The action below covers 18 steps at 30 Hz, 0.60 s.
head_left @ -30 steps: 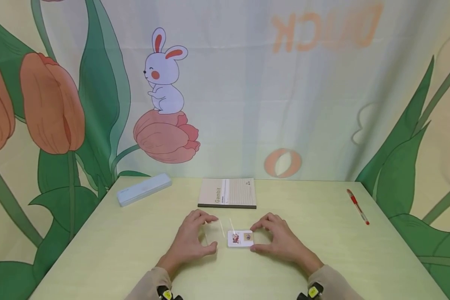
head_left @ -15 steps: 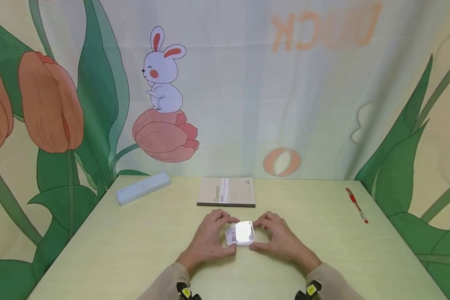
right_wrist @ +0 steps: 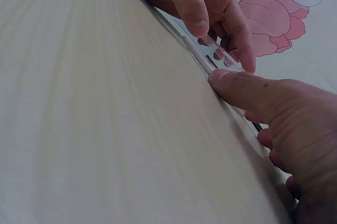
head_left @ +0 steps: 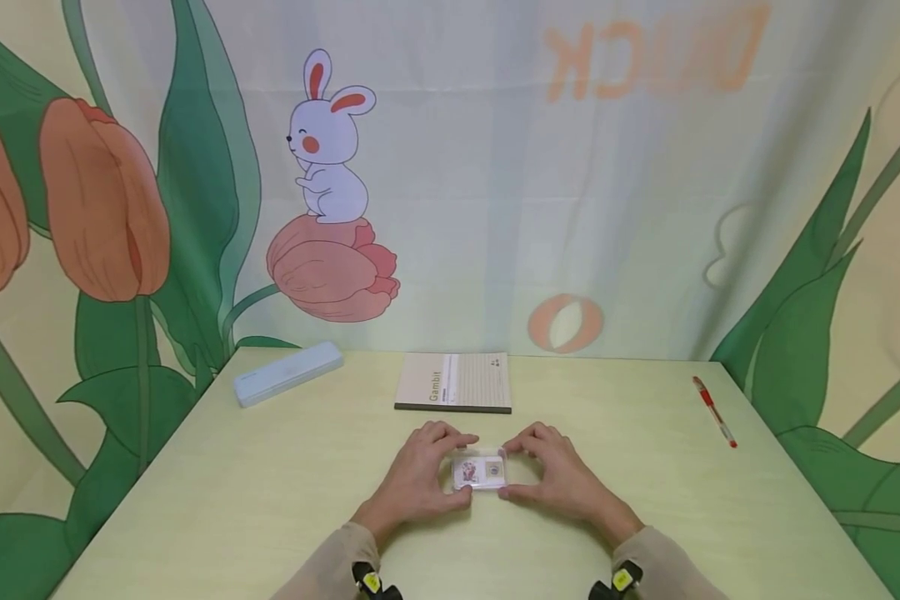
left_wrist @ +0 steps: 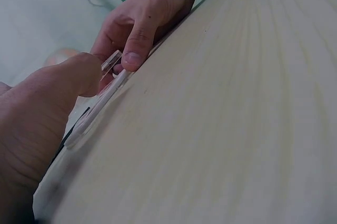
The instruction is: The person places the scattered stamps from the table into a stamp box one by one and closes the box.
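A small flat white case (head_left: 480,473) with two little printed pictures on it lies on the table between both hands. My left hand (head_left: 420,477) pinches a clear plastic cover (left_wrist: 109,63) between thumb and fingers, over the white case. In the right wrist view the clear cover (right_wrist: 225,54) sits slightly above the white case (right_wrist: 198,54), with a narrow gap between them. My right hand (head_left: 558,477) grips the white case at its right end, thumb on the near edge and fingers on the far edge.
Behind the hands lies a notebook (head_left: 453,382) with a dark spine. A pale blue pencil case (head_left: 288,373) is at the back left. At the right lies a red pen (head_left: 714,412). A printed curtain (head_left: 465,192) hangs behind the table's back edge.
My left hand has moved right, bringing the clear cover from beside the white case to over it. A bright glare on the cover half a second ago is gone. My right hand stays put.
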Each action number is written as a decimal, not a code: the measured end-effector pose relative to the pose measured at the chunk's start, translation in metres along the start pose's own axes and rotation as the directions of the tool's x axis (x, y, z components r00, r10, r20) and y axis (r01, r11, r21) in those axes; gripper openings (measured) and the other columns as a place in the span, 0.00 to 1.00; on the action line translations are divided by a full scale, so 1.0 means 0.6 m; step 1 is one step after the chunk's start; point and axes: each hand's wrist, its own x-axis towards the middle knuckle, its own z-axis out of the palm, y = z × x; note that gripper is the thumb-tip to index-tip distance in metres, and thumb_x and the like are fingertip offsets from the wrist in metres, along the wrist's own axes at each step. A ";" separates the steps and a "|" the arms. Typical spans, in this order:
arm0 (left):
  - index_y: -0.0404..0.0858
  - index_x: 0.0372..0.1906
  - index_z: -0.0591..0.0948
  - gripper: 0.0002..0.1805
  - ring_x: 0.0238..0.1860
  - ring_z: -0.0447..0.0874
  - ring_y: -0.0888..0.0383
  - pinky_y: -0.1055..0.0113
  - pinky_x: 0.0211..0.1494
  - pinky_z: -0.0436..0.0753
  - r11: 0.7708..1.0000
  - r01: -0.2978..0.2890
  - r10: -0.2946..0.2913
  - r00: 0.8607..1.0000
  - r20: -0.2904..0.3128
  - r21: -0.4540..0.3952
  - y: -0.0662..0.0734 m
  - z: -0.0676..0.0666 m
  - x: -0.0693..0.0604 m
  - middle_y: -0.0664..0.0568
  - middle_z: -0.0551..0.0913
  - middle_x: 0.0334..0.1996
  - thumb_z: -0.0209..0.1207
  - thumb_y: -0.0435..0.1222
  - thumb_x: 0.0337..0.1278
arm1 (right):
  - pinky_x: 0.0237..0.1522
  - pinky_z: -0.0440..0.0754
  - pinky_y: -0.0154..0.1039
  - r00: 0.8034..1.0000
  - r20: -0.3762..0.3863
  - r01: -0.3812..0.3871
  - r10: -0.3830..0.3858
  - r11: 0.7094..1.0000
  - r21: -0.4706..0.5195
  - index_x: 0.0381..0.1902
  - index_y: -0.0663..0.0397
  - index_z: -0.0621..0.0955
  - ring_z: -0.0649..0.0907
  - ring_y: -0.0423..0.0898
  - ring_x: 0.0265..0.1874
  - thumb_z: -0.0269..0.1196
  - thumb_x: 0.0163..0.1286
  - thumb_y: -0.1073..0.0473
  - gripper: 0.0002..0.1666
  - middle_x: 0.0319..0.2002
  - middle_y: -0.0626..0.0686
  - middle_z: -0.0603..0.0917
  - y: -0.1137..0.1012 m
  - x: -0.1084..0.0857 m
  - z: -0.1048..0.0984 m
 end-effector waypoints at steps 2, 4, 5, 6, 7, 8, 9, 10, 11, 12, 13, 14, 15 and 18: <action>0.47 0.70 0.86 0.39 0.58 0.77 0.58 0.52 0.69 0.78 1.000 0.007 -0.007 1.000 0.000 0.006 -0.001 0.001 0.000 0.57 0.84 0.56 0.75 0.49 0.48 | 0.67 0.70 0.58 1.000 0.001 0.005 -0.005 1.000 -0.003 0.61 0.36 0.87 0.76 0.45 0.58 0.84 0.59 0.32 0.36 0.55 0.39 0.80 0.000 0.000 0.000; 0.47 0.71 0.85 0.39 0.58 0.78 0.58 0.52 0.70 0.78 1.000 0.015 -0.015 1.000 -0.001 0.016 -0.001 0.003 0.001 0.57 0.85 0.56 0.75 0.50 0.50 | 0.67 0.70 0.57 1.000 0.003 0.007 -0.007 1.000 -0.007 0.63 0.36 0.86 0.76 0.45 0.58 0.83 0.59 0.32 0.37 0.55 0.40 0.80 0.000 0.000 0.000; 0.47 0.71 0.85 0.38 0.58 0.78 0.58 0.52 0.69 0.78 1.000 0.019 -0.019 1.000 -0.002 0.023 -0.002 0.004 0.001 0.57 0.85 0.56 0.75 0.50 0.50 | 0.67 0.70 0.57 1.000 0.005 0.008 -0.008 1.000 -0.009 0.63 0.35 0.86 0.76 0.44 0.58 0.83 0.60 0.32 0.37 0.55 0.40 0.80 0.001 0.001 0.000; 0.47 0.72 0.85 0.38 0.58 0.78 0.58 0.52 0.69 0.78 0.999 0.023 -0.022 1.000 -0.002 0.031 -0.002 0.004 0.001 0.57 0.85 0.56 0.74 0.50 0.51 | 0.67 0.70 0.57 1.000 0.007 0.009 -0.009 1.000 -0.013 0.64 0.35 0.86 0.76 0.44 0.57 0.83 0.60 0.32 0.37 0.54 0.40 0.79 0.001 0.001 0.000; 0.47 0.72 0.85 0.38 0.58 0.79 0.58 0.52 0.69 0.78 0.999 0.027 -0.026 1.000 -0.002 0.036 -0.002 0.005 0.001 0.57 0.85 0.56 0.74 0.50 0.51 | 0.67 0.70 0.57 1.000 0.008 0.010 -0.010 1.000 -0.013 0.64 0.35 0.86 0.76 0.44 0.57 0.83 0.60 0.32 0.37 0.54 0.40 0.79 0.001 0.001 0.000; 0.47 0.72 0.85 0.38 0.57 0.79 0.58 0.52 0.69 0.78 0.999 0.029 -0.029 1.000 -0.002 0.043 -0.003 0.005 0.001 0.57 0.85 0.55 0.74 0.50 0.52 | 0.67 0.70 0.57 1.000 0.010 0.011 -0.010 1.000 -0.014 0.64 0.35 0.86 0.76 0.44 0.57 0.83 0.60 0.32 0.37 0.54 0.40 0.79 0.001 0.001 0.000; 0.47 0.71 0.85 0.38 0.57 0.79 0.58 0.52 0.69 0.78 0.998 0.029 -0.029 1.000 -0.006 0.048 -0.003 0.006 0.001 0.57 0.85 0.55 0.74 0.50 0.52 | 0.67 0.70 0.56 1.000 0.012 0.011 -0.011 1.000 -0.016 0.64 0.35 0.86 0.76 0.44 0.57 0.82 0.61 0.32 0.37 0.54 0.40 0.79 0.001 0.001 0.000; 0.47 0.71 0.85 0.38 0.56 0.79 0.58 0.52 0.68 0.79 0.998 0.030 -0.030 1.000 -0.007 0.055 -0.002 0.006 0.001 0.57 0.86 0.54 0.74 0.50 0.52 | 0.66 0.70 0.56 1.000 0.014 0.013 -0.012 1.000 -0.017 0.64 0.35 0.86 0.76 0.44 0.57 0.82 0.62 0.31 0.37 0.54 0.41 0.79 0.002 0.000 0.000; 0.46 0.71 0.85 0.38 0.56 0.79 0.58 0.52 0.68 0.79 0.998 0.029 -0.029 1.000 -0.008 0.061 -0.002 0.006 0.000 0.56 0.86 0.54 0.73 0.50 0.52 | 0.66 0.70 0.56 1.000 0.015 0.016 -0.015 1.000 -0.016 0.64 0.36 0.86 0.76 0.44 0.57 0.81 0.62 0.31 0.36 0.54 0.41 0.79 0.002 0.000 0.000; 0.46 0.71 0.85 0.38 0.56 0.79 0.58 0.52 0.68 0.79 0.997 0.029 -0.028 1.000 -0.009 0.066 -0.002 0.006 0.000 0.56 0.86 0.53 0.73 0.50 0.52 | 0.66 0.70 0.56 1.000 0.015 0.018 -0.017 1.000 -0.017 0.64 0.36 0.86 0.76 0.44 0.56 0.81 0.63 0.31 0.36 0.54 0.41 0.79 0.002 0.000 0.001; 0.46 0.70 0.85 0.37 0.56 0.80 0.58 0.52 0.68 0.79 0.997 0.028 -0.027 1.000 -0.011 0.071 -0.001 0.005 0.000 0.56 0.86 0.53 0.73 0.50 0.52 | 0.66 0.70 0.56 1.000 0.014 0.019 -0.019 1.000 -0.019 0.64 0.36 0.86 0.76 0.44 0.56 0.80 0.63 0.30 0.36 0.54 0.41 0.79 0.002 0.000 0.001; 0.46 0.70 0.85 0.37 0.55 0.80 0.58 0.52 0.67 0.79 0.997 0.026 -0.025 1.000 -0.013 0.075 -0.001 0.005 0.000 0.56 0.86 0.53 0.73 0.50 0.52 | 0.66 0.70 0.56 1.000 0.012 0.021 -0.021 1.000 -0.023 0.64 0.36 0.86 0.76 0.43 0.56 0.80 0.64 0.30 0.35 0.54 0.40 0.79 0.002 0.000 0.001; 0.46 0.70 0.85 0.36 0.55 0.80 0.57 0.53 0.67 0.79 0.997 0.025 -0.024 1.000 -0.013 0.077 0.000 0.004 0.000 0.56 0.86 0.52 0.73 0.50 0.53 | 0.66 0.70 0.55 1.000 0.010 0.024 -0.024 0.999 -0.026 0.63 0.36 0.86 0.75 0.43 0.56 0.79 0.64 0.30 0.35 0.54 0.40 0.79 0.002 0.000 0.001; 0.46 0.70 0.85 0.36 0.54 0.80 0.58 0.53 0.66 0.79 0.997 0.024 -0.023 1.000 -0.009 0.077 0.000 0.002 -0.001 0.57 0.87 0.51 0.72 0.50 0.53 | 0.65 0.70 0.55 0.999 0.003 0.034 -0.034 0.999 -0.035 0.63 0.36 0.87 0.75 0.43 0.56 0.79 0.65 0.30 0.34 0.54 0.40 0.79 0.002 0.000 0.002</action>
